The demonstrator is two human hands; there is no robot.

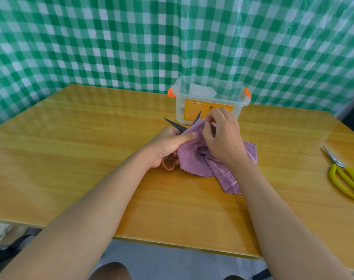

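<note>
1. Step in hand: wiping the blades of the dark-bladed scissors (pixel 175 124) with the purple cloth (pixel 222 172); the work looks mid-way, since both blade tips poke bare out of the cloth.
2. Left hand (pixel 165 146): its grip is closed round the scissors near the pivot, thumb laid along the cloth's edge; the orange handle loop (pixel 168 166) shows below the palm; the scissors are held just over the table (pixel 71 138), tips pointing away from the person, blades spread apart.
3. Right hand (pixel 224 136): its grip is a pinch, fingertips bunched on a fold of the cloth at the right-hand blade; the rest of the cloth trails under the wrist and lies on the table.
4. Next move, as I judge it: draw the pinched fold along the blade toward the tip, from the back of the blade and not across the edge; the left hand must hold the scissors steady and open.
5. Risk: the tips are bare and close to the right fingers; a slip could nick them or snag the cloth.
6. Nearby: a clear plastic box (pixel 210 99) with orange latches just behind the hands; yellow-handled scissors (pixel 345 178) lying well apart at the table's right edge.
</note>
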